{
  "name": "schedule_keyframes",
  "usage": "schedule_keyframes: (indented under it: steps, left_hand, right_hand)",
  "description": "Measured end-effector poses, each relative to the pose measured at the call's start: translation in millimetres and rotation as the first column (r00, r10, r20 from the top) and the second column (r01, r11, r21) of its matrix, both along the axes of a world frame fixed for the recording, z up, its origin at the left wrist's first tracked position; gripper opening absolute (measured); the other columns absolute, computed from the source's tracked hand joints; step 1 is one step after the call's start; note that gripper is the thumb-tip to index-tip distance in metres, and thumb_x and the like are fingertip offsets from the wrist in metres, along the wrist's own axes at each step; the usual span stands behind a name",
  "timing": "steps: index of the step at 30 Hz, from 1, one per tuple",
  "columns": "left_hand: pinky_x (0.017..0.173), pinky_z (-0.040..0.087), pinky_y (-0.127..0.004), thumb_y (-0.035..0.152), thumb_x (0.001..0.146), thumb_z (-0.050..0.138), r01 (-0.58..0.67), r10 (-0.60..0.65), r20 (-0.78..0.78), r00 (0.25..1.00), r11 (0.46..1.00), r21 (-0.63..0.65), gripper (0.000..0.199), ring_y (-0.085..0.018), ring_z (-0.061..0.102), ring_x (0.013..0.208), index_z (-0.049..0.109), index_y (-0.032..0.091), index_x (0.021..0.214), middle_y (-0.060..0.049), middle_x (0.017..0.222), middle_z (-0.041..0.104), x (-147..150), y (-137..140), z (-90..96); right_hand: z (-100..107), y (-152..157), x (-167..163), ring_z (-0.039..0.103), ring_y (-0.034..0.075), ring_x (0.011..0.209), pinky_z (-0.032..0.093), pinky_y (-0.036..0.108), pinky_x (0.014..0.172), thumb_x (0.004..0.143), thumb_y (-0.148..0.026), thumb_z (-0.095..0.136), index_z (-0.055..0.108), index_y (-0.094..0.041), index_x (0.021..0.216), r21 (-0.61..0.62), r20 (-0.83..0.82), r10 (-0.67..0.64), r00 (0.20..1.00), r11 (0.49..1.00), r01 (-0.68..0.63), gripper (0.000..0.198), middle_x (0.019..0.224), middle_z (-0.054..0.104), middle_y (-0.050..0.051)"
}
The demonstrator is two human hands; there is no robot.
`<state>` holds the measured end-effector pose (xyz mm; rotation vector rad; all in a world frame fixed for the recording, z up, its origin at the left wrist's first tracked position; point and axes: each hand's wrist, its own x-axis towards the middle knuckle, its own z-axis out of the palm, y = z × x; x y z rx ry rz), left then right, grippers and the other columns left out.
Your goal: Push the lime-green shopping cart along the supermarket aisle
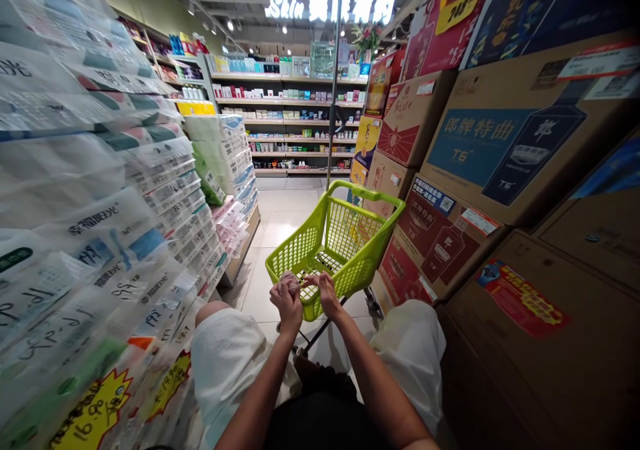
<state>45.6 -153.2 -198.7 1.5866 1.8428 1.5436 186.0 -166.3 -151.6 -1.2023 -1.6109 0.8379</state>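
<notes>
My left hand (287, 309) is closed around a small, crumpled pinkish bundle (289, 282), perhaps cloth or yarn; its exact kind does not show. Close beside it on the right, my right hand (327, 295) has its fingers drawn together, pointing toward the bundle. Whatever may be between those fingers is too small to make out. Both hands are above my lap, in front of the near end of a lime-green shopping cart (360, 280). The cart's basket has perforated walls, and its handle is at the far end.
Stacked packs of tissue paper (150, 190) rise along my left. Cardboard cartons (500, 130) are piled high on my right. Tiled floor (280, 213) runs between them toward shelves of small packaged goods (290, 103). A thin post (334, 103) stands behind the cart.
</notes>
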Motion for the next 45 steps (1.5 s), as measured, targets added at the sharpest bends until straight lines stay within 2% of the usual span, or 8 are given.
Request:
schedule_keyframes:
  steps: [5,14,19,24,30,33,38,45]
  left_hand:
    - [0.114,0.040,-0.053,0.029,0.095,0.059,-0.006,0.005,0.012,1.000,0.999,0.041,0.020,-0.030,0.046,0.121,0.059,0.022,0.114,-0.011,0.120,0.045,-1.7,-1.4,-7.1]
    - [0.112,0.040,-0.056,0.025,0.090,0.067,-0.174,0.175,0.045,0.984,0.985,-0.021,0.019,-0.031,0.046,0.116,0.061,0.018,0.106,-0.010,0.111,0.043,-35.7,46.6,15.0]
    - [0.111,0.042,-0.056,0.026,0.090,0.066,-0.114,0.113,0.039,0.993,0.993,0.027,0.020,-0.031,0.046,0.115,0.061,0.019,0.108,-0.010,0.111,0.043,-23.8,32.5,7.3]
    - [0.110,0.043,-0.056,0.025,0.092,0.059,-0.043,0.044,-0.008,0.999,0.995,0.094,0.018,-0.031,0.047,0.114,0.061,0.021,0.109,-0.012,0.115,0.046,-1.4,7.4,-1.7]
    - [0.109,0.043,-0.054,0.022,0.090,0.059,0.075,-0.067,-0.074,0.995,0.992,0.103,0.023,-0.032,0.047,0.118,0.062,0.023,0.113,-0.013,0.122,0.047,18.5,-14.5,-8.6]
    - [0.110,0.043,-0.054,0.024,0.092,0.058,0.063,-0.059,-0.052,0.997,0.994,0.085,0.020,-0.031,0.047,0.118,0.063,0.023,0.111,-0.013,0.118,0.048,11.1,-0.6,0.5]
    - [0.112,0.042,-0.056,0.031,0.092,0.063,-0.052,0.054,0.052,0.997,0.998,-0.036,0.020,-0.030,0.049,0.116,0.060,0.021,0.110,-0.009,0.112,0.045,-8.4,31.2,12.8]
    - [0.114,0.044,-0.052,0.034,0.095,0.059,0.001,-0.012,0.170,0.985,0.998,0.065,0.020,-0.028,0.053,0.116,0.056,0.022,0.111,-0.010,0.118,0.045,15.1,-7.4,-17.8]
  right_hand:
    - [-5.3,-0.3,2.7,0.064,0.024,0.114,0.015,0.048,0.129,0.087,-0.087,-0.012,0.078,-0.031,0.065,0.031,0.061,0.052,0.997,0.998,-0.054,0.108,0.078,0.076,0.005]
    - [-11.8,-6.3,35.1,0.065,0.021,0.094,0.032,0.046,0.116,0.099,-0.079,0.005,0.074,-0.027,0.059,0.054,0.114,0.154,0.981,0.985,-0.161,0.096,0.071,0.071,0.005]
    - [-10.1,-13.9,52.8,0.061,0.020,0.080,0.036,0.045,0.108,0.100,-0.079,0.016,0.062,-0.026,0.047,0.094,0.278,-0.066,0.958,0.995,0.041,0.088,0.061,0.064,0.004]
    - [-16.6,-23.5,26.4,0.062,0.023,0.082,0.035,0.047,0.106,0.106,-0.054,0.040,0.070,-0.025,0.069,0.265,0.527,-0.262,0.808,0.954,0.137,0.056,0.077,0.074,0.009]
    - [-27.7,-29.9,-4.5,0.064,0.022,0.083,0.037,0.035,0.083,0.106,-0.030,0.041,0.069,-0.019,0.089,0.300,0.719,-0.284,0.635,0.950,0.085,0.033,0.087,0.074,0.012]
    - [-27.7,-29.8,7.5,0.064,0.021,0.084,0.034,0.032,0.078,0.099,-0.022,0.048,0.065,-0.019,0.089,0.308,0.749,-0.253,0.612,0.951,0.017,0.021,0.087,0.073,0.009]
    - [-25.2,-28.1,29.9,0.062,0.019,0.079,0.031,0.030,0.074,0.094,-0.019,0.051,0.064,-0.018,0.085,0.311,0.748,-0.271,0.606,0.950,0.042,0.016,0.084,0.071,0.007]
    - [-24.0,-23.0,34.6,0.061,0.019,0.079,0.030,0.031,0.074,0.102,-0.023,0.044,0.065,-0.020,0.081,0.273,0.724,-0.298,0.622,0.952,0.139,0.030,0.082,0.072,0.007]
